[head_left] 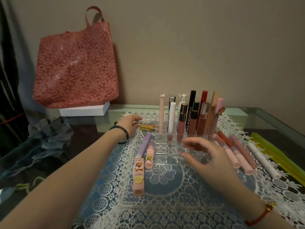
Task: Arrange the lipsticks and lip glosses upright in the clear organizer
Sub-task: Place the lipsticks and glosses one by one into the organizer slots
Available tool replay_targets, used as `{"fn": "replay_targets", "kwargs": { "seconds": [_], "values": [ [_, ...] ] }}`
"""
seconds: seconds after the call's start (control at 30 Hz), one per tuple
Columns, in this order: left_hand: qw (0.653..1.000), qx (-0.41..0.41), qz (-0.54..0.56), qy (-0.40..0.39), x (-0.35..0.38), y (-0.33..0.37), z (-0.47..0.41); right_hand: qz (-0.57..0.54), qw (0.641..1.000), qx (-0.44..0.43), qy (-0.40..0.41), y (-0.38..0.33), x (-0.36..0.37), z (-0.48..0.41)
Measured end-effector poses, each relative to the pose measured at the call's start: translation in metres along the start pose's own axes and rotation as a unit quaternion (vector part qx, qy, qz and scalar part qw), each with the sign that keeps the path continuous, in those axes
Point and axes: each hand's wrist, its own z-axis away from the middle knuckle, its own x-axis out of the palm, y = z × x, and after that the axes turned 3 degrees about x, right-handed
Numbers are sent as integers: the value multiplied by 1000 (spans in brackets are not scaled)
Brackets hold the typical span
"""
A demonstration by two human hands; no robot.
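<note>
The left hand (130, 124) is out at full reach, fingertips right on the end of the gold lipstick (147, 127). It lies flat on the lace mat (165, 209), just beyond that grip and beside the organizer (162, 147). The thumb rides above the tube and the fingers are tucked out of sight, so there is no telling whether the grip has clenched on it.

The right hand (203, 154) hovers with its grip released, fingers loosely bent, thumb and forefinger apart, nothing between them. Directly beneath it are the organizer's bare front cells, so it looks placed to steady the clear box or take the next tube (a guess, mind).

Beyond its fingertips the back row is packed. The upright tubes (192, 119) stand on end, presumably loaded there first so the front cells stay reachable.

Between the two grips, nearer the left wrist, a purple tube (143, 151) and a short pink tube (149, 156) lie side by side. Off the back of the right hand, pink tubes (237, 156) and a white tube (264, 161) lie flat on the mat.

Roughly half done, by the look of it. The gold lipstick seems next, needing a lift and a turn onto its end.
</note>
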Motion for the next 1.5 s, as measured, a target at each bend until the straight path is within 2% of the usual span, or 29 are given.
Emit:
{"fn": "replay_targets", "kwargs": {
  "seconds": [0.3, 0.43, 0.6, 0.73, 0.87, 0.97, 1.1, 1.3, 1.5],
  "values": [
    [997, 22, 61, 52, 4, -18, -2, 6, 1000, -4, -17, -1, 6, -2],
    [984, 57, 125, 108, -6, -18, 0, 10, 1000, -1, -17, -1, 7, -1],
    [933, 84, 264, 230, -34, 10, 10, 21, 1000, -2, -7, -2, 6, -1],
    [863, 123, 373, 319, -51, 41, 28, 30, 999, -6, -15, -1, 6, -1],
    [803, 132, 502, 291, -58, 66, 47, 61, 997, -22, -33, 0, 4, -1],
    [777, 153, 555, 254, -54, 80, 57, 77, 996, -35, -34, -2, 3, -1],
    [765, 159, 583, 225, -45, 90, 58, 63, 997, -37, -6, -8, 2, -4],
    [750, 145, 608, 214, -35, 98, 53, 86, 990, -90, 61, -42, -8, -36],
    [742, 136, 624, 204, -30, 100, 50, 104, 989, -93, 51, -77, -2, -75]
  ]
}}
